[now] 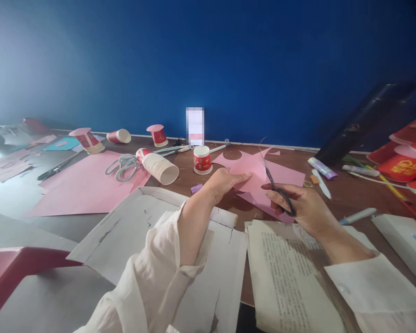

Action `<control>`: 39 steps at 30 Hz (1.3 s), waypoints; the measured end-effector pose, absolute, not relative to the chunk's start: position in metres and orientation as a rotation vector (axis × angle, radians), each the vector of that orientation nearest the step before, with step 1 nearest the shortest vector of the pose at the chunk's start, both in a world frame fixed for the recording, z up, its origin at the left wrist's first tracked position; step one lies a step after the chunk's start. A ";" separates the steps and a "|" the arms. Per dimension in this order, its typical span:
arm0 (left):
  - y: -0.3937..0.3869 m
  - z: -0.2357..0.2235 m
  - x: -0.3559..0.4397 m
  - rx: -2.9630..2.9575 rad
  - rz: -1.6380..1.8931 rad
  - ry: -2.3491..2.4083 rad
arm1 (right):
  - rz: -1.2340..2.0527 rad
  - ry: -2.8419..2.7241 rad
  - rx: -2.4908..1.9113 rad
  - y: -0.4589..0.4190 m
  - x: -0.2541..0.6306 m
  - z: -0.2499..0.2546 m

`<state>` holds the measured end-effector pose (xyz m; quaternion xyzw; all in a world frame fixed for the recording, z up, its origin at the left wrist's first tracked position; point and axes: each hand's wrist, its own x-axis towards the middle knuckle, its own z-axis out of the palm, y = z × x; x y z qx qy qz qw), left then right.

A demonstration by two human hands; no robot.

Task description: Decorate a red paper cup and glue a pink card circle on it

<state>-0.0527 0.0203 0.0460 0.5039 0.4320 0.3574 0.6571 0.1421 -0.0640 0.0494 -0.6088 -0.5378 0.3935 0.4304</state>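
My left hand (225, 184) is closed on a piece of pink paper (247, 167), thumb on top. In my right hand (294, 203) is a pair of black-handled scissors (283, 198), its blades at the right edge of that piece. Beneath lies a larger pink sheet (291, 175) with curved cut-outs along its edge. A red paper cup (203, 161) stands upright just left of the pink paper. Whether the blades are parted I cannot make out.
A stack of paper cups (159, 166) lies on its side at left on a pink sheet (90, 189). A phone (195, 125) leans on the blue wall. Printed pages (287, 277) lie in front; a glue stick (322, 168) and marker (321, 184) at right.
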 end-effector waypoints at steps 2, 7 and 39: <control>0.020 0.046 -0.053 1.147 0.807 0.995 | 0.957 -1.352 -1.529 -0.064 0.142 0.049; 0.020 0.045 -0.053 1.147 0.829 0.988 | 0.968 -1.374 -1.537 -0.064 0.143 0.048; 0.024 0.038 -0.052 1.089 0.841 0.929 | 0.964 -1.425 -1.555 -0.061 0.149 0.049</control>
